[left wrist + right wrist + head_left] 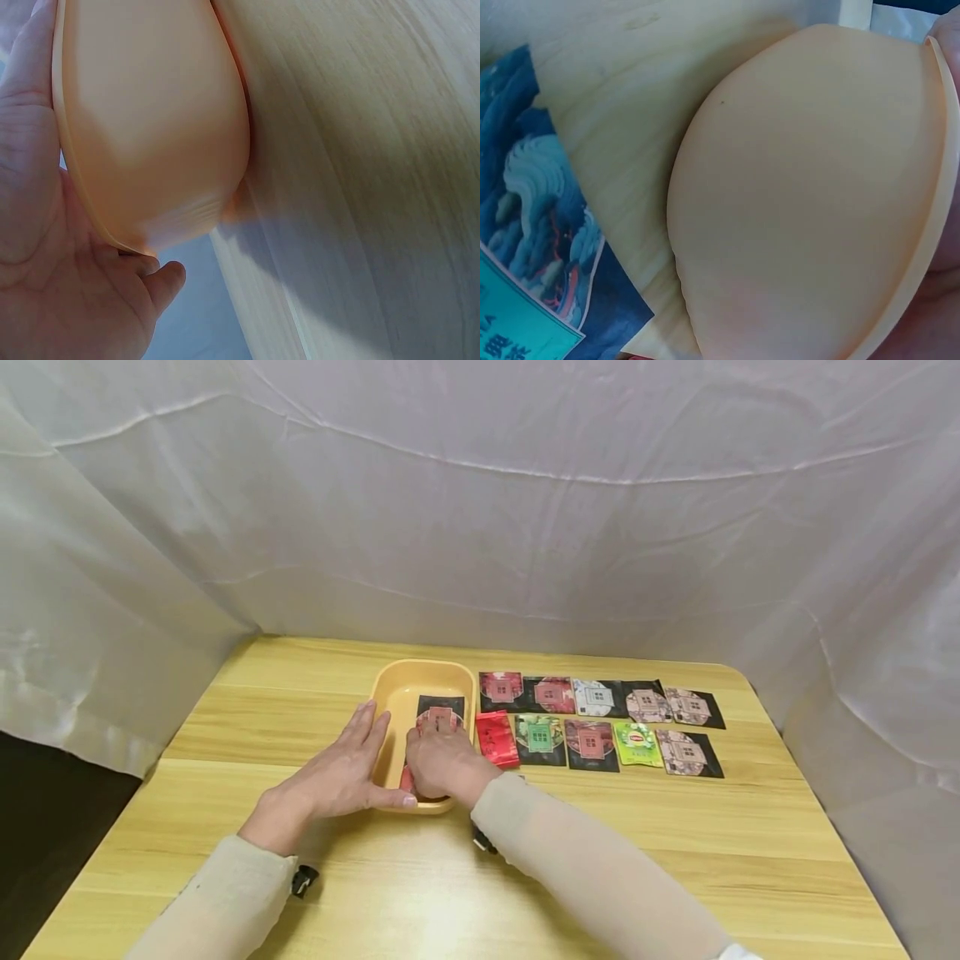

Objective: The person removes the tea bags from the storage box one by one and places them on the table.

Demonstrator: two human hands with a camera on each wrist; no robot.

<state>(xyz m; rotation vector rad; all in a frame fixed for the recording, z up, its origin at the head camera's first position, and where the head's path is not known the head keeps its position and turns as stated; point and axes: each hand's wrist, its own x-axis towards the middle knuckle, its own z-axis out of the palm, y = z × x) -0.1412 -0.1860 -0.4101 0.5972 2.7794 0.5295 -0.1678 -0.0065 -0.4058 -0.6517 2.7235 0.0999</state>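
A yellow-orange plastic tray (401, 681) stands on the wooden table. My left hand (330, 781) steadies it, fingers extended along the left rim and thumb at the near rim; the left wrist view shows the palm beside the tray's outer wall (157, 112). My right hand (446, 764) reaches down into the tray over a dark tea packet (441, 702) with a reddish label. A red packet part (407, 779) shows beneath that hand. Its fingertips are hidden, so whether they pinch a packet cannot be told. In the right wrist view, the tray wall (802, 187) covers most of the hand.
Two rows of flat tea packets lie right of the tray, among them a red one (497, 739), a green-labelled one (540, 739) and a bright yellow-green one (637, 743). Pale fabric (525, 552) hangs behind the table and along its sides.
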